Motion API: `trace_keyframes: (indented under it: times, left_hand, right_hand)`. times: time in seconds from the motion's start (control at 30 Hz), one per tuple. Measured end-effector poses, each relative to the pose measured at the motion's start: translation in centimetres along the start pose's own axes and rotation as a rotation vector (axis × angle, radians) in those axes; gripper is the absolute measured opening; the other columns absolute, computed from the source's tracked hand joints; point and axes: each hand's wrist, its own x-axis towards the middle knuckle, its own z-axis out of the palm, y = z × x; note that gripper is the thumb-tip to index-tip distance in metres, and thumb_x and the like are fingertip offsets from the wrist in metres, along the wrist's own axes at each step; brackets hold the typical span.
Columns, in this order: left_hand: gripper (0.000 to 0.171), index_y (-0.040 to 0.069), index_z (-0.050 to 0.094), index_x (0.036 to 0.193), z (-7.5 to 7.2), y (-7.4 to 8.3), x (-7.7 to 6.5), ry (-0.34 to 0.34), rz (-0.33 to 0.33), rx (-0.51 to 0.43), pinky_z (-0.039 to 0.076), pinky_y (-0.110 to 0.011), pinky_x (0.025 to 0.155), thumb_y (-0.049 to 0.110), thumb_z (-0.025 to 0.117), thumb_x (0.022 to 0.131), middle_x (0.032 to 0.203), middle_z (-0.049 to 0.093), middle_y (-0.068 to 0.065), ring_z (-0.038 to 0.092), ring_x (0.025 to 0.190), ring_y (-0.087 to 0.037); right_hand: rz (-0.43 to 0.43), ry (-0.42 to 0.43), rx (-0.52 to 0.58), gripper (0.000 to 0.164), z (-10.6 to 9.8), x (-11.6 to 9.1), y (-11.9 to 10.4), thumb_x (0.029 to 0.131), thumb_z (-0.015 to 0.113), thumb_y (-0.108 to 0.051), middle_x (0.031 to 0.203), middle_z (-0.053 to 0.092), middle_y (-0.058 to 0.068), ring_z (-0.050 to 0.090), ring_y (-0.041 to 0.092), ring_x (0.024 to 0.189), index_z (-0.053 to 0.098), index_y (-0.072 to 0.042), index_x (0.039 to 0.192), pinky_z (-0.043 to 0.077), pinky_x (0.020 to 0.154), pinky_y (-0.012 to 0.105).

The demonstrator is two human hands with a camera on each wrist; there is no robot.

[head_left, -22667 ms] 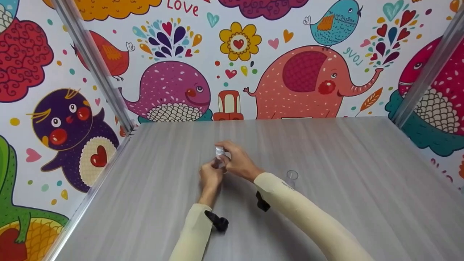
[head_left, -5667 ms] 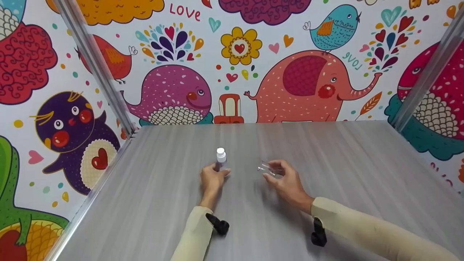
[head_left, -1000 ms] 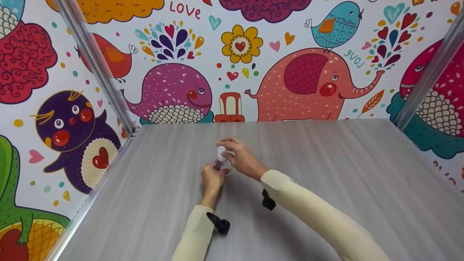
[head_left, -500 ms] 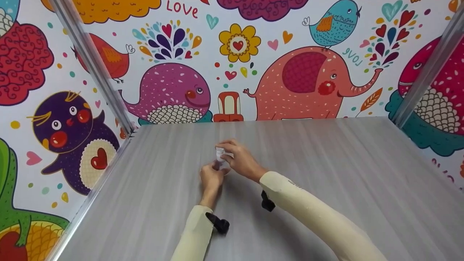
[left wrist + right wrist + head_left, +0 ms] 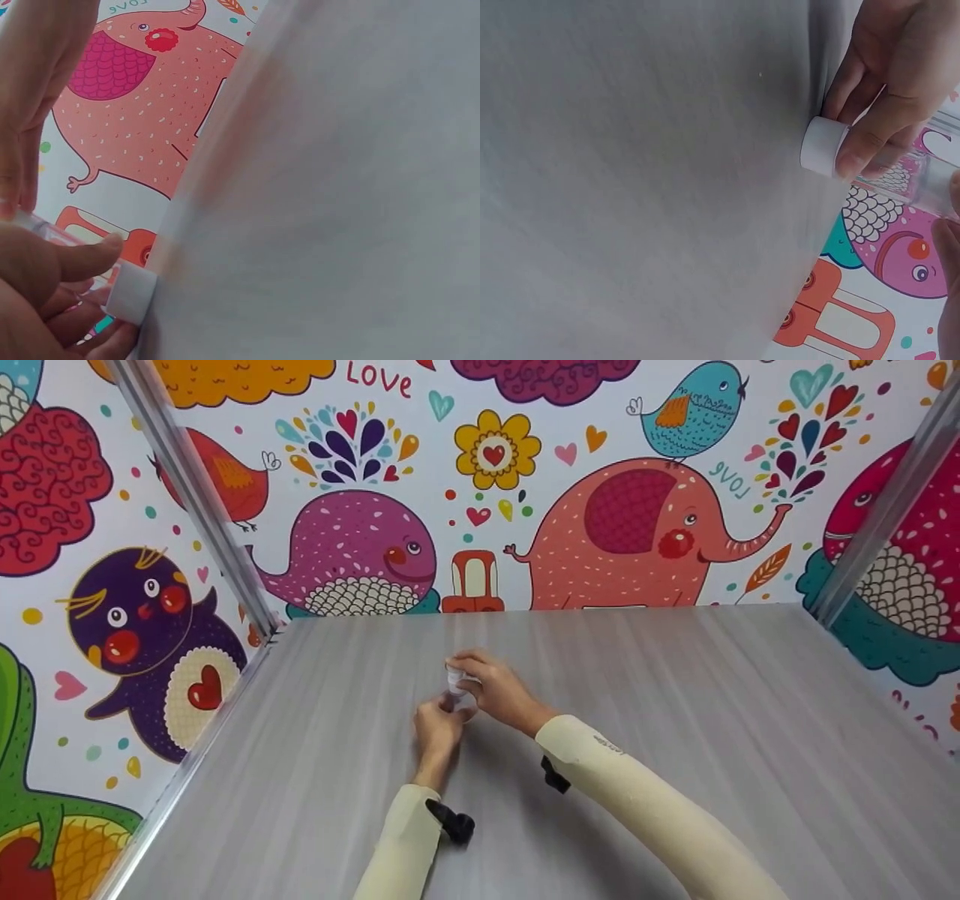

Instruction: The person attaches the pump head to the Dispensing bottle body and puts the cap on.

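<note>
My left hand (image 5: 439, 727) grips the lower part of a small clear spray bottle (image 5: 889, 180), which stands upright on the table. Its white base (image 5: 133, 295) shows below the left fingers in both wrist views. From the right, my right hand (image 5: 502, 690) pinches a clear cap (image 5: 454, 681) around the bottle's white top. The right fingers partly hide the cap. I cannot tell whether the cap is fully seated. The right hand (image 5: 30, 97) also shows above the bottle in the left wrist view.
The grey wood-grain table (image 5: 675, 720) extends around both hands. Behind it stands a printed cartoon wall (image 5: 615, 532), with a metal post (image 5: 199, 502) at the left corner and another post (image 5: 885, 517) at the right.
Earlier the clear cap stood on the table, then my right hand held it apart from the bottle. Now it is around the white top. Over the last second little has moved.
</note>
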Motion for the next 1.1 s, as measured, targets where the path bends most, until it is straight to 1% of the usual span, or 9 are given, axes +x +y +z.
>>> trace_keyframes:
  times: [0.1, 0.2, 0.3, 0.43, 0.6, 0.8, 0.9, 1.03, 1.1]
  left_hand:
    - [0.018, -0.001, 0.075, 0.083, 0.07, -0.01, -0.05, 0.003, -0.005, -0.007, 0.04, -0.03, 0.063, 0.007, 0.084, 0.07, 0.067, 0.061, -0.002, 0.05, 0.068, -0.017]
    - [0.017, -0.001, 0.075, 0.082, 0.14, 0.08, -0.12, 0.001, -0.017, -0.005, 0.04, -0.029, 0.062, 0.006, 0.084, 0.07, 0.066, 0.058, 0.0, 0.05, 0.067, -0.016]
    - [0.016, -0.001, 0.073, 0.08, 0.19, 0.22, -0.09, -0.009, -0.011, -0.009, 0.037, -0.029, 0.06, 0.005, 0.083, 0.071, 0.065, 0.053, 0.001, 0.048, 0.065, -0.016]
    - [0.015, -0.002, 0.073, 0.081, 0.11, 0.5, 0.02, -0.013, 0.003, -0.023, 0.036, -0.028, 0.059, 0.005, 0.083, 0.071, 0.065, 0.054, 0.001, 0.048, 0.064, -0.016]
    - [0.017, -0.002, 0.075, 0.084, -0.08, 0.56, 0.1, -0.009, 0.008, -0.035, 0.038, -0.028, 0.06, 0.005, 0.083, 0.071, 0.065, 0.057, 0.0, 0.049, 0.064, -0.016]
    - [0.013, 0.0, 0.073, 0.078, -0.09, 0.22, 0.1, -0.001, 0.02, -0.015, 0.035, -0.029, 0.058, 0.005, 0.082, 0.07, 0.062, 0.05, 0.003, 0.046, 0.062, -0.016]
    - [0.012, 0.003, 0.068, 0.071, -0.05, 0.03, 0.02, 0.007, 0.022, -0.002, 0.033, -0.028, 0.056, 0.004, 0.08, 0.07, 0.061, 0.049, 0.004, 0.044, 0.06, -0.016]
    - [0.025, 0.01, 0.055, 0.061, -0.11, -0.11, -0.04, 0.008, 0.052, 0.031, 0.028, -0.029, 0.054, 0.003, 0.078, 0.07, 0.059, 0.044, 0.004, 0.041, 0.058, -0.016]
    - [0.03, 0.012, 0.05, 0.06, -0.16, -0.1, -0.09, 0.012, 0.071, 0.051, 0.026, -0.029, 0.054, 0.003, 0.077, 0.07, 0.058, 0.041, 0.005, 0.039, 0.058, -0.017]
  right_hand:
    - [-0.011, -0.002, -0.024, 0.042, 0.02, -0.23, 0.08, 0.092, 0.068, -0.001, 0.127, 0.064, 0.012, 0.067, 0.022, 0.116, 0.062, -0.005, 0.133, 0.052, 0.097, 0.03]
    - [-0.009, 0.008, -0.021, 0.042, 0.01, -0.42, 0.08, 0.092, 0.068, -0.001, 0.127, 0.063, 0.012, 0.067, 0.021, 0.116, 0.062, -0.006, 0.133, 0.052, 0.097, 0.029]
    - [-0.01, 0.028, -0.014, 0.041, -0.01, -0.43, 0.1, 0.091, 0.068, 0.001, 0.125, 0.064, 0.012, 0.067, 0.022, 0.115, 0.063, -0.005, 0.132, 0.052, 0.097, 0.029]
    - [-0.007, 0.045, -0.021, 0.041, 0.02, -0.23, 0.13, 0.091, 0.068, 0.002, 0.125, 0.064, 0.012, 0.067, 0.023, 0.116, 0.064, -0.004, 0.131, 0.051, 0.098, 0.03]
    - [0.016, 0.04, 0.0, 0.041, 0.17, -0.02, 0.07, 0.091, 0.068, 0.001, 0.127, 0.063, 0.012, 0.066, 0.023, 0.117, 0.063, -0.004, 0.131, 0.051, 0.099, 0.03]
    - [0.089, 0.012, 0.057, 0.039, 0.34, 0.13, -0.12, 0.091, 0.068, 0.002, 0.126, 0.064, 0.012, 0.065, 0.022, 0.118, 0.062, -0.004, 0.129, 0.051, 0.099, 0.03]
    - [0.134, -0.035, 0.069, 0.039, 0.42, 0.08, -0.3, 0.092, 0.067, 0.001, 0.126, 0.063, 0.012, 0.065, 0.022, 0.119, 0.058, -0.005, 0.13, 0.052, 0.098, 0.031]
    - [0.142, -0.086, 0.06, 0.041, 0.36, 0.0, -0.42, 0.093, 0.067, -0.003, 0.127, 0.063, 0.013, 0.065, 0.024, 0.119, 0.053, -0.003, 0.132, 0.052, 0.098, 0.034]
    - [0.141, -0.089, 0.072, 0.041, 0.36, -0.02, -0.38, 0.093, 0.068, -0.004, 0.127, 0.063, 0.013, 0.066, 0.025, 0.118, 0.053, -0.004, 0.131, 0.052, 0.098, 0.036]
